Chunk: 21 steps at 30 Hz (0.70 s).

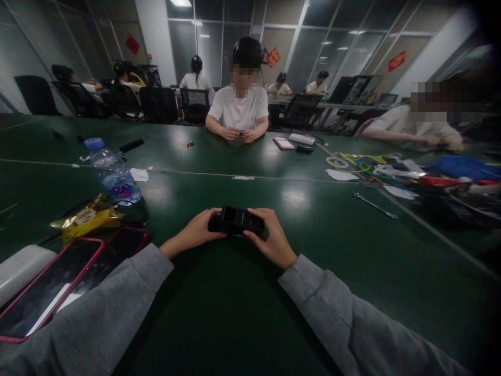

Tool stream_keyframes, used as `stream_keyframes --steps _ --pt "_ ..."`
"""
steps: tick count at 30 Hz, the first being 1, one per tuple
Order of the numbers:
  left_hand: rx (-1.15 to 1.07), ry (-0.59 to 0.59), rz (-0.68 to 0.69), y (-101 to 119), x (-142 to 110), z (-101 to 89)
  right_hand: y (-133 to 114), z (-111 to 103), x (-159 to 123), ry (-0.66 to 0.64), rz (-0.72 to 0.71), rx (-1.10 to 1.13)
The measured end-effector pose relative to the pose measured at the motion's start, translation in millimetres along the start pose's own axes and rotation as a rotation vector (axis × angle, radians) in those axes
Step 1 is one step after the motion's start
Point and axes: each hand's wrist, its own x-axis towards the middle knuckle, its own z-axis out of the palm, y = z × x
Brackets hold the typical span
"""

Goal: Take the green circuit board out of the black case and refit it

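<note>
A small black box-shaped device (237, 220) with a squarish opening or dark window on its left part is held just over the green table (219, 292). My left hand (199, 227) grips its left end, thumb below and fingers above. Around the right end, my right hand (270, 235) is closed in the same way, thumb along the near edge. What exact kind of device it is I cannot tell. Both forearms, in grey sleeves, reach in from the near edge.
To the left are a water bottle (113, 172), a yellow snack packet (88, 219), a red-edged phone (50, 287) and a white object (23, 269). At right lie a wrench (374, 205) and tangled cables (376, 167). A person (238, 107) sits opposite, another at far right.
</note>
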Motion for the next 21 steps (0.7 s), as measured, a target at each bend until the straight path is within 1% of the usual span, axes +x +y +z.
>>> stream_keyframes --steps 3,6,8,12,15,17,21 --pt "-0.012 -0.031 0.010 -1.3 0.2 -0.4 3.4 0.6 0.9 -0.059 -0.008 0.009" --pt "0.004 -0.077 0.003 0.0 -0.4 -1.4 5.5 1.5 1.0 -0.096 0.016 0.003" --pt "0.024 -0.080 0.000 1.4 -0.9 -1.7 6.0 1.8 0.7 -0.104 0.044 -0.008" --pt "0.059 -0.072 0.011 2.4 -1.4 -1.1 6.6 1.9 -0.5 -0.044 0.117 0.001" --pt "0.068 -0.083 -0.008 1.6 -1.1 -0.5 7.4 2.0 -1.3 -0.017 0.133 0.007" --pt "0.067 -0.082 -0.016 1.3 -0.4 -0.4 7.7 2.1 -1.5 -0.038 0.124 -0.004" --pt "0.087 -0.100 0.002 4.0 0.7 -3.3 8.3 2.7 -1.7 -0.119 0.111 -0.022"
